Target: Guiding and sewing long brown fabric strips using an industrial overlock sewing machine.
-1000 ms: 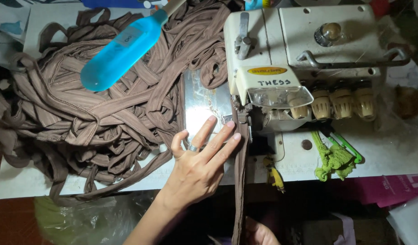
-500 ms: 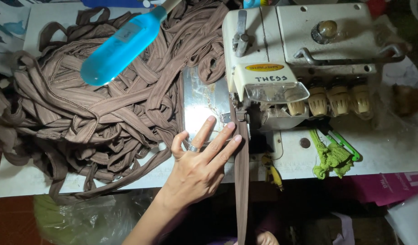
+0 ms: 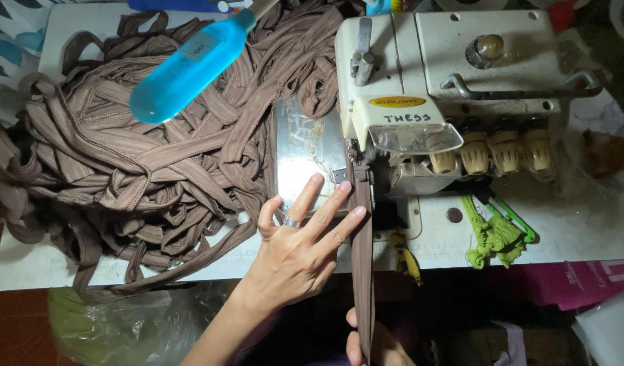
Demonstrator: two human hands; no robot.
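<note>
Labels first: an oval yellow sticker and a white handwritten strip sit on the front of the cream sewing machine [image 3: 454, 81], with a pink package [image 3: 583, 281] below the table's right edge and a blue lamp head [image 3: 186, 68] over the heap of brown straps [image 3: 142, 169]. Left hand [image 3: 295, 254] lies flat with fingers spread, its fingertips touching the brown strap [image 3: 361, 257], which runs straight down from the machine's foot. Right hand [image 3: 366, 346] pinches the strap's lower end at the bottom edge.

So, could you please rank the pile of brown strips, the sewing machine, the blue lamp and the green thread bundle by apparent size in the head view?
1. Pile of brown strips
2. Sewing machine
3. Blue lamp, though it hangs nearer the camera, so it may look oversized
4. Green thread bundle
</note>
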